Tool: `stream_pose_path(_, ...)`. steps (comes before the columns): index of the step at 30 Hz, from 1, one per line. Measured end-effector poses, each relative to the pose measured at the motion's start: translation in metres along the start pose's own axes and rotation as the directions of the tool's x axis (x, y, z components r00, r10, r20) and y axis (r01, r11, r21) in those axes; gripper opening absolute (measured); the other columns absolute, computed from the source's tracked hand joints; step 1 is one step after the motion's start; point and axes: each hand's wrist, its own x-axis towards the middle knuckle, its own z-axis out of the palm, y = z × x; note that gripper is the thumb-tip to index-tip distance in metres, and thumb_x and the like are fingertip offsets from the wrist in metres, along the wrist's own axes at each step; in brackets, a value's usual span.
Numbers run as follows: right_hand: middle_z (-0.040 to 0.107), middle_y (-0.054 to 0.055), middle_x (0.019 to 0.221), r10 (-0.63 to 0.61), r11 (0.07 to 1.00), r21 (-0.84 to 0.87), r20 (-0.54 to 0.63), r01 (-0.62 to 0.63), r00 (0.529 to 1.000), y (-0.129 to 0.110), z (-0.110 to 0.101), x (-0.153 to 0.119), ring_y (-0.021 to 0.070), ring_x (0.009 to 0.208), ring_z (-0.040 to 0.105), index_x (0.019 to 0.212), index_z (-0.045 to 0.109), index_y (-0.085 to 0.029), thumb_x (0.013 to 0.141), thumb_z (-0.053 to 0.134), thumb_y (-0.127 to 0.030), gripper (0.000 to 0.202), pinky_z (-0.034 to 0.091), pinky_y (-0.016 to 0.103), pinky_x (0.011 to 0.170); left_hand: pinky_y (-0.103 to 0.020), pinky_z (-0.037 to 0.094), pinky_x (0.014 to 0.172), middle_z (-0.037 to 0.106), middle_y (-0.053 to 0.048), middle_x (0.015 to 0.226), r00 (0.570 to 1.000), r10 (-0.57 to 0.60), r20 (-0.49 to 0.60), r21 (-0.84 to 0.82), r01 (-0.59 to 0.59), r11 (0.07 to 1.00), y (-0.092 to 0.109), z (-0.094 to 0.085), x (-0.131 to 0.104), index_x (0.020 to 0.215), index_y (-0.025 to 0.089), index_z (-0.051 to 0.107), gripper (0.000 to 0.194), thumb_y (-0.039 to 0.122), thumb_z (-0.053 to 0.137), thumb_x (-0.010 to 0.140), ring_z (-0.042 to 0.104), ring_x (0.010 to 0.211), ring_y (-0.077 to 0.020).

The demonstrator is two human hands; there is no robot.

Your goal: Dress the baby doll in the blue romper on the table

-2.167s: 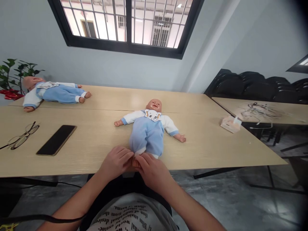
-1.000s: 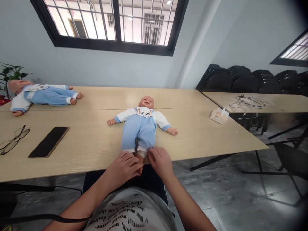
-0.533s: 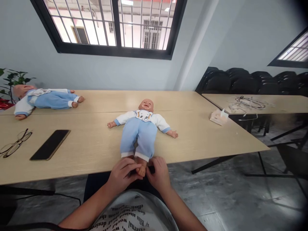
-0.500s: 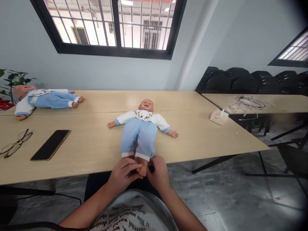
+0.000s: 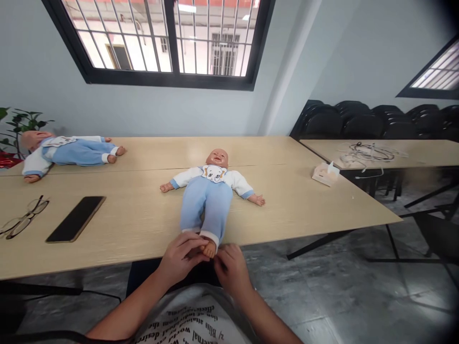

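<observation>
Our left hand [image 5: 181, 255] was closed around the feet of the baby doll [image 5: 208, 200], fingers curled over a bare foot at the table edge; our right hand [image 5: 229, 267] hovered just beside it, blurred, so we could not tell its grip. The doll lay face up on the long wooden table [image 5: 287, 210], feet toward us, likely for easy reach. A second doll [image 5: 68, 152] rested far left by a plant [image 5: 19, 122]. Nearer lay a phone [image 5: 76, 219], glasses [image 5: 23, 219] and, right, a tissue box [image 5: 325, 174].
</observation>
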Motion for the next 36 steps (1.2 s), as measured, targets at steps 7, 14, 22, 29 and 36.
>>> stream_pose_path(7,0.071,0.008,0.098,0.246,0.966,0.094,-0.059,-0.239,0.968,0.053,-0.035,0.06,0.0232,0.094,0.064,0.103,0.068,-0.02,0.098,0.044,-0.019,0.024,0.049,0.038,0.085,-0.038,0.056,0.086,0.069,-0.005,0.093,0.984,0.103,0.145,0.058,-0.112,0.992,-0.006,0.003,-0.002,0.112,0.025,0.069,0.022,0.031,0.074,0.091,0.065,0.093,-0.0203)
stream_pose_path(14,0.073,0.011,0.112,0.478,0.87,0.079,0.109,-0.487,0.872,0.127,-0.023,0.158,0.0216,0.098,0.067,0.125,0.062,-0.014,0.093,0.047,-0.022,0.036,0.052,0.034,0.087,-0.038,0.055,0.085,0.068,-0.005,0.093,0.984,0.104,0.142,0.034,-0.11,0.993,-0.008,0.005,-0.004,0.109,0.024,0.07,0.021,0.031,0.075,0.09,0.064,0.091,-0.0201)
stream_pose_path(22,0.066,0.01,0.102,0.469,0.88,-0.065,-0.032,-0.47,0.883,0.148,-0.016,0.184,0.0227,0.095,0.058,0.093,0.06,-0.019,0.092,0.055,-0.022,0.006,0.042,0.034,0.088,-0.037,0.054,0.082,0.067,-0.005,0.092,0.976,0.105,0.192,0.041,-0.115,0.993,-0.005,0.005,0.0,0.112,0.024,0.068,0.021,0.033,0.072,0.093,0.063,0.09,-0.02)
stream_pose_path(29,0.061,0.014,0.117,0.479,0.876,0.012,-0.149,-0.483,0.865,0.155,-0.004,0.177,0.0245,0.106,0.057,0.112,0.055,-0.016,0.092,0.056,-0.031,0.025,0.044,0.037,0.096,-0.042,0.052,0.092,0.07,-0.006,0.1,0.95,0.116,0.291,0.113,-0.154,0.981,0.012,0.01,0.01,0.114,0.024,0.068,0.036,0.044,0.079,0.086,0.064,0.099,-0.024)
stream_pose_path(36,0.064,0.014,0.115,0.453,0.889,0.134,-0.115,-0.438,0.884,0.157,-0.003,0.173,0.0245,0.108,0.06,0.111,0.057,-0.017,0.097,0.042,-0.04,0.031,0.046,0.039,0.101,-0.046,0.046,0.106,0.07,-0.009,0.121,0.892,-0.448,-0.055,0.08,0.451,0.889,-0.077,-0.026,0.088,0.117,0.021,0.066,0.028,0.031,0.045,0.102,0.061,0.117,-0.025)
